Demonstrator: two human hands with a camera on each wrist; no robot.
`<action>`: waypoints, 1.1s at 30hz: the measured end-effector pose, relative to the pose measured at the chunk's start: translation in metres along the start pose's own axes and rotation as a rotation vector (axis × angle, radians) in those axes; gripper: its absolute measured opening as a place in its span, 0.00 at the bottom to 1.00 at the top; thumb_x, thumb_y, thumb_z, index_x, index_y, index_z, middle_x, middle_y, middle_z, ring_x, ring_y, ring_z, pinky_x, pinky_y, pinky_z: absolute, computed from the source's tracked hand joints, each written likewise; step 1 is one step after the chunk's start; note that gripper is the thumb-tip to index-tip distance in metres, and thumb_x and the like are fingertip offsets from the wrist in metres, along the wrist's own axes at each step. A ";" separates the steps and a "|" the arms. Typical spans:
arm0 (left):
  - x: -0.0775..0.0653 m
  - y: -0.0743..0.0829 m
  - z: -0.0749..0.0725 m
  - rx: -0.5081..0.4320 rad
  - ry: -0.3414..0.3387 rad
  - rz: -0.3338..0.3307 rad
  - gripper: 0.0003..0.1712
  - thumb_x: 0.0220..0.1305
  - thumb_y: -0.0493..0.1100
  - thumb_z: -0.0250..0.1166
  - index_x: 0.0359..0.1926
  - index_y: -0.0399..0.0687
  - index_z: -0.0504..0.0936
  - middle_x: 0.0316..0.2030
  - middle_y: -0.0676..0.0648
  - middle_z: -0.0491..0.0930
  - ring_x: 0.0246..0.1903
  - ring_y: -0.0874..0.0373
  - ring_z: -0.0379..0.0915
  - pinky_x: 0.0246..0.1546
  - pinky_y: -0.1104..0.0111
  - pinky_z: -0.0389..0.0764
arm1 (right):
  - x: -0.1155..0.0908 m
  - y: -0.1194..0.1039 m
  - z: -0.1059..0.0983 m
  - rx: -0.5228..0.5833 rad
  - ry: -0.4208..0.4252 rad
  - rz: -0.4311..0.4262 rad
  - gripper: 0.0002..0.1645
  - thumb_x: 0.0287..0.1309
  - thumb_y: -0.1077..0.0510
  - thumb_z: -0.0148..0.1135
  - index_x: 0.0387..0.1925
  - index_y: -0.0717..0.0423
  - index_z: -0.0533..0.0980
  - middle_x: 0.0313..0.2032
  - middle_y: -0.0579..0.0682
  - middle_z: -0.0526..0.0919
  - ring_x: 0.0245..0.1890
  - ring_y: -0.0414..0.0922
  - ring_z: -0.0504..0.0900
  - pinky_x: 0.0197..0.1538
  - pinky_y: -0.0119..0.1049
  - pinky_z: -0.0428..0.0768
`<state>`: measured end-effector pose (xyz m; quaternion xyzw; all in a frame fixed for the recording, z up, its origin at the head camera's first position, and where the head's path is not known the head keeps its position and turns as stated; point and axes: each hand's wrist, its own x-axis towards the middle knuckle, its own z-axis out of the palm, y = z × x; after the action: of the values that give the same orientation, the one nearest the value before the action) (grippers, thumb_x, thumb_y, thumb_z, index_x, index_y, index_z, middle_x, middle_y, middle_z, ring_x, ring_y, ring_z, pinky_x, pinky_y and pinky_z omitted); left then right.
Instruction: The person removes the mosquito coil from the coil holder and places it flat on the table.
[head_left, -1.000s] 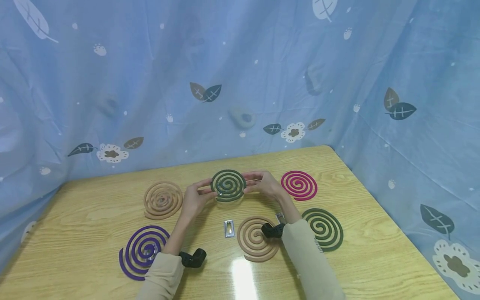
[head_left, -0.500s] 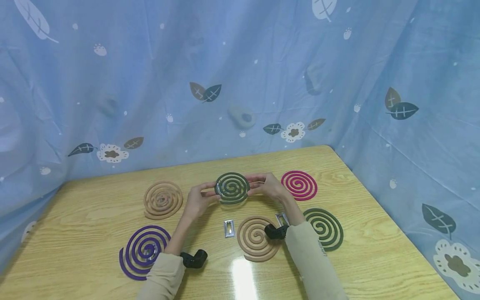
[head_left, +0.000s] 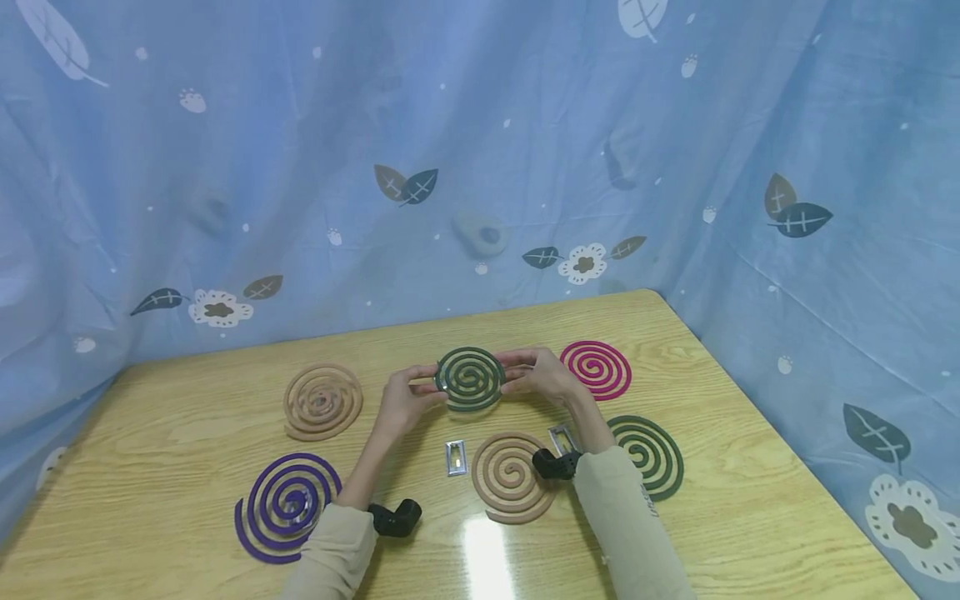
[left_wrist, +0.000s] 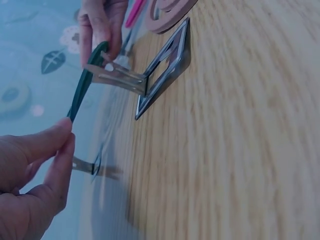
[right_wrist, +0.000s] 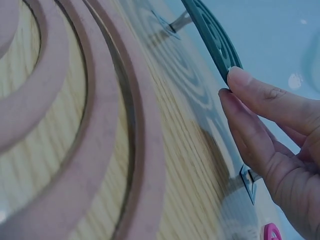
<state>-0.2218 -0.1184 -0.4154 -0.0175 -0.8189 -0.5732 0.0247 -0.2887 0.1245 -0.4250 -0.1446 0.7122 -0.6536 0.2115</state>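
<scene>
A dark green mosquito coil [head_left: 470, 379] is held roughly level above the far middle of the table by both hands. My left hand [head_left: 405, 402] pinches its left edge between thumb and fingers, and the left wrist view shows the coil [left_wrist: 81, 92] edge-on. On the opposite edge, my right hand [head_left: 546, 375] has a thumb-and-finger pinch, also visible in the right wrist view. Close under the coil stands a small metal coil stand [right_wrist: 176, 24] with an upright prong; whether they touch, I cannot tell. Another metal stand [head_left: 456, 457] lies nearer.
Around lie a tan coil [head_left: 513, 477] in front, another tan coil [head_left: 322, 402] and a purple coil [head_left: 288, 508] at left. A magenta coil [head_left: 596, 369] and a second green coil [head_left: 648, 457] are at right. One more metal stand [head_left: 562, 439] sits by the right forearm.
Both hands have carried the green coil a little to the right and slightly nearer. The right forearm's shift shows more of the metal stand beside it. The other coils stay in place.
</scene>
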 end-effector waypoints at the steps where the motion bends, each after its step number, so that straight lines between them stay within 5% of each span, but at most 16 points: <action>1: 0.000 0.000 0.001 0.000 0.000 -0.001 0.26 0.52 0.25 0.69 0.54 0.28 0.76 0.54 0.31 0.75 0.42 0.43 0.80 0.40 0.65 0.85 | -0.001 0.000 -0.001 -0.009 0.006 0.004 0.33 0.47 0.79 0.64 0.59 0.73 0.70 0.55 0.66 0.76 0.47 0.47 0.80 0.48 0.35 0.83; 33: 0.003 0.003 0.026 0.001 0.008 0.001 0.24 0.48 0.23 0.70 0.50 0.26 0.77 0.49 0.31 0.77 0.39 0.43 0.81 0.38 0.70 0.85 | -0.016 -0.007 -0.013 -0.249 0.028 0.022 0.33 0.47 0.74 0.69 0.59 0.70 0.71 0.58 0.66 0.73 0.56 0.60 0.75 0.55 0.39 0.80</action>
<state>-0.2252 -0.0933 -0.4215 -0.0156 -0.8189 -0.5730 0.0281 -0.2811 0.1429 -0.4158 -0.1526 0.7922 -0.5598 0.1890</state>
